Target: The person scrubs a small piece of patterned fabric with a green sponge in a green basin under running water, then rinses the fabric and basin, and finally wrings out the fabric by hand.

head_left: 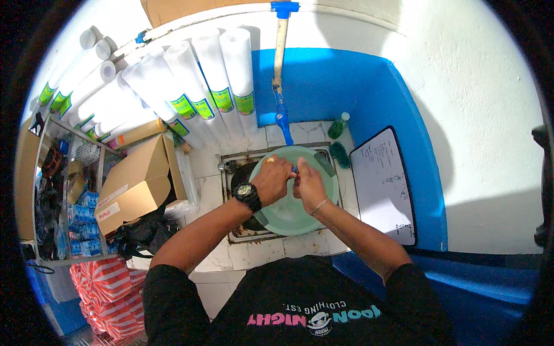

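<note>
My left hand [272, 180], with a black watch at its wrist, is closed over a light green plastic basin [277, 219]. My right hand [310, 187], wearing a thin bracelet, meets it there, its fingers bent inward and the thumb up. Between the fingertips of both hands shows a small blue piece [295, 170], mostly covered, so its kind cannot be made out. The basin rests on a stained metal sink [245, 235]. Above the basin's far rim hangs a blue tap [283, 122] on a beige pipe.
Behind the sink's right corner are a green bottle [336, 128] and a green bristle brush [340, 155]. A whiteboard [381, 184] leans at the right. Long white wrapped rolls [236, 69], an opened cardboard box [135, 184], a shelf [104, 190] and red-striped bags [109, 294] crowd the left.
</note>
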A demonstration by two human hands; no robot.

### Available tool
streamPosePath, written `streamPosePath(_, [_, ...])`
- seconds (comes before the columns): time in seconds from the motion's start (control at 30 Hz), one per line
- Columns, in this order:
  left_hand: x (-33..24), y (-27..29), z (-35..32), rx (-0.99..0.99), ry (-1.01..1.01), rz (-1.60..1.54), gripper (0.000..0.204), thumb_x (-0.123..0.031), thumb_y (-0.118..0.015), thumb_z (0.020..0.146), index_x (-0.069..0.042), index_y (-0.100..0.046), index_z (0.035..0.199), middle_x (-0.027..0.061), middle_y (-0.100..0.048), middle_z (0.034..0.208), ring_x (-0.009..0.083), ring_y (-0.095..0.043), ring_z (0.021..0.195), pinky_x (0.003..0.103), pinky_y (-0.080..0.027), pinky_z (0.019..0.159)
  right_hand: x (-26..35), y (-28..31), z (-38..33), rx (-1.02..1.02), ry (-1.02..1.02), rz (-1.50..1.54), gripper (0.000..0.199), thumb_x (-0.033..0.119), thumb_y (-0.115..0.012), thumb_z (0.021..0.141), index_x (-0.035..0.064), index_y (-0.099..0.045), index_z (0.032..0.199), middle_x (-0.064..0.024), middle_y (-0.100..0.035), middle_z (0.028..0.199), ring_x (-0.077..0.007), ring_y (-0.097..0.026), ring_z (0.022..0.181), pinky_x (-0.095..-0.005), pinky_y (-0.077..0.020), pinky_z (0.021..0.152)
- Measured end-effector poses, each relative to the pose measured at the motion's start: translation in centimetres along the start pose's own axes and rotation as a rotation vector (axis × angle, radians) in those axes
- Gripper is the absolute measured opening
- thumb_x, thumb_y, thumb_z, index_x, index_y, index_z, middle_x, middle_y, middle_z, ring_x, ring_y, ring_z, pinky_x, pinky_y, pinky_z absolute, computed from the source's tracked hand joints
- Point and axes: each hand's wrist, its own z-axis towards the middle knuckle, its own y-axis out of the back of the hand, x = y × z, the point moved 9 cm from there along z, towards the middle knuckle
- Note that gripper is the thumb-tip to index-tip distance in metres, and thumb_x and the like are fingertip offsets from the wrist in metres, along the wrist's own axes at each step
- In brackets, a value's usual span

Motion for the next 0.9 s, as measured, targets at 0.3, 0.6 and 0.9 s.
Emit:
streamPosePath(0.3, [0.8, -1.3, -0.3, 0.182, 0.095, 0.016, 0.005, -0.007, -0.061, 0.081, -0.002, -0.061, 0.085, 0.0177, -0.061, 0.089, 0.0392, -0.055, 0.092, 0.049, -0.041, 0.079, 0.6, 0.5, 1.8, -0.072, 0.522, -0.469, 0.05, 0.048, -0.043, 0.103, 0.0084, -0.051, 0.074, -0.0019, -0.044, 0.056, -0.0131, -0.04, 0.043, -0.0311, -0.0305, 0.042])
streamPosePath(0.6, [2.0, -3.2, -2.3, 0.199, 0.036, -0.031, 0.006, -0.006, -0.06, 0.082, -0.003, -0.061, 0.086, 0.0183, -0.063, 0.087, 0.0407, -0.058, 0.089, 0.049, -0.043, 0.081, -6.4, 1.0, 1.4, 0.014, -0.244, -0.046, 0.055, 0.049, -0.036, 0.105, 0.0012, -0.055, 0.085, -0.0059, -0.049, 0.06, -0.0206, -0.056, 0.057, -0.04, -0.0453, 0.052])
streamPosePath(0.9, [5.3, -4.1, -11.2, -0.098, 0.439, -0.316, 0.013, -0.012, -0.055, 0.095, 0.0, -0.058, 0.093, 0.021, -0.063, 0.086, 0.0456, -0.058, 0.085, 0.05, -0.044, 0.077, -4.3, 11.1, 0.7, -0.37, 0.56, -1.169, 0.045, 0.038, -0.063, 0.093, -0.0026, -0.06, 0.111, -0.0224, -0.058, 0.117, -0.0389, -0.055, 0.111, -0.0458, -0.0442, 0.095])
